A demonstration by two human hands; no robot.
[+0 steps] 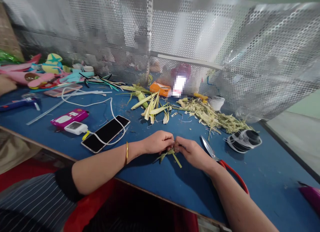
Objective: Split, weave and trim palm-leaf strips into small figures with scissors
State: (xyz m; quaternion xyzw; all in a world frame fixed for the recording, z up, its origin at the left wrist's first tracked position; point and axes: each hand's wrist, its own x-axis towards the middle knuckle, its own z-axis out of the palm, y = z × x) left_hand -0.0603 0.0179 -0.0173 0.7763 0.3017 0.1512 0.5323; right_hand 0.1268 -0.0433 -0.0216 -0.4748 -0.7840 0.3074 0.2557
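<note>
Both hands meet low over the blue table, thumbs and fingers pinched together. My left hand (161, 142) and my right hand (188, 150) close on a small bundle of green leaf strips (171, 154), whose loose ends stick out below the fingers. The bundle's upper part is hidden by the fingertips. Red-handled scissors (236, 173) lie beside my right forearm, blades pointing away and partly covered by the arm. Behind the hands are pale husk leaves (152, 107) and a long heap of shredded or plaited husk (216, 115).
A spool of thread (243, 141) stands at right. To the left lie a phone (106, 133), a white cable (111, 107), a magenta device (71, 118) and a blue-handled tool (18, 104). An orange box (160, 89) sits against the perforated metal screen (185, 32). Another person's hand (6, 84) shows far left.
</note>
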